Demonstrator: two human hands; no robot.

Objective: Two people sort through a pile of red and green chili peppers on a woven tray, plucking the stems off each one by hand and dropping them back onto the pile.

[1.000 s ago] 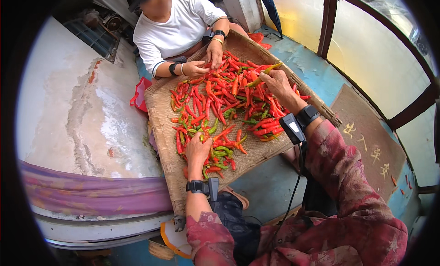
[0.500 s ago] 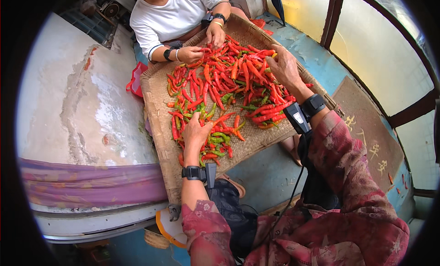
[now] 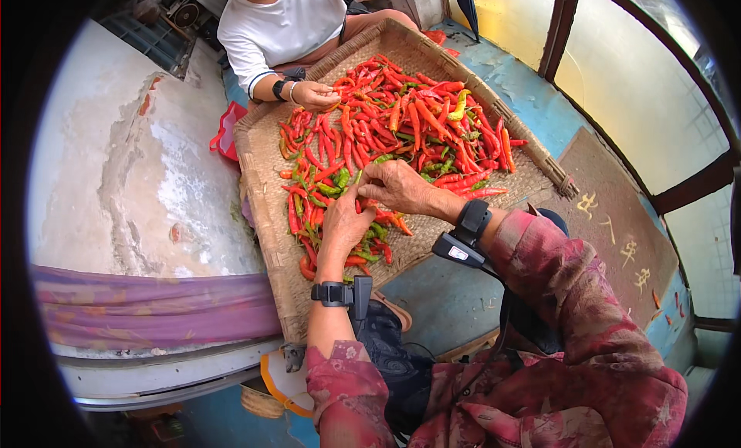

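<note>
A wide woven bamboo tray (image 3: pixel 266 240) bears a heap of red chili peppers (image 3: pixel 386 112), with some green chili peppers (image 3: pixel 377 232) mixed in. Over its near part my left hand (image 3: pixel 345 226) and my right hand (image 3: pixel 400 187) meet, thumbs and fingertips pinched together. A slim green bit of a chili pepper (image 3: pixel 356 179) shows between them; my fingers hide most of it. Loose chilies lie around and below both hands. A yellow-green chili (image 3: pixel 459 106) rests on top at the heap's right side.
Across the tray sits a person in a white shirt (image 3: pixel 285 31), one hand (image 3: pixel 315 95) over the tray's far left edge. A red plastic container (image 3: pixel 228 131) stands left of the tray. Beyond that is a worn wall (image 3: pixel 147 178). A brown mat (image 3: pixel 610 216) lies on the right.
My right hand has come from the heap's right side to my left hand, which has shifted slightly right and down. The other person's one hand has lifted away from the tray.
</note>
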